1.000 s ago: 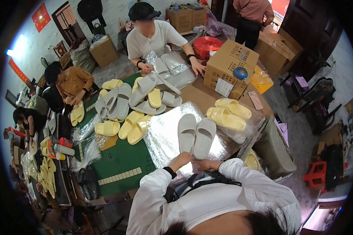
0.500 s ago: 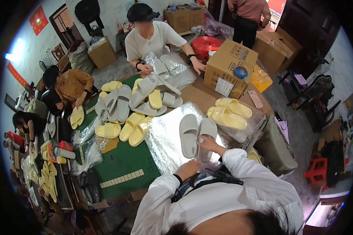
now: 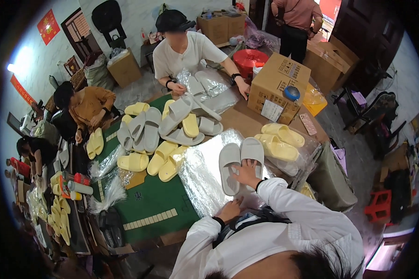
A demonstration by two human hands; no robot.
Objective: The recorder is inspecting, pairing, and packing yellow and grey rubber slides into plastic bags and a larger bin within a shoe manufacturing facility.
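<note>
Right hand point(image 3: 246, 173) moved onto grey slippers point(image 3: 240, 163), fingers spread; left hand point(image 3: 230, 210) flat on silver bag point(image 3: 201, 176).

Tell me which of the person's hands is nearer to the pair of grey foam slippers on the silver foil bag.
Right. The right hand rests on the pair of grey foam slippers at their near ends. The left hand lies lower, on the silver foil bag, apart from them.

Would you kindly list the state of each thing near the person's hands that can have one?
Grey slipper pair: side by side, soles down, on the silvery bag.
Silvery bag: flat on the table, not yet holding the pair.
Right hand: resting on the grey pair's heel end.
Left hand: on the bag's near edge.
Cardboard box: closed.
Yellow slipper pair: lying loose on clear plastic.
</note>
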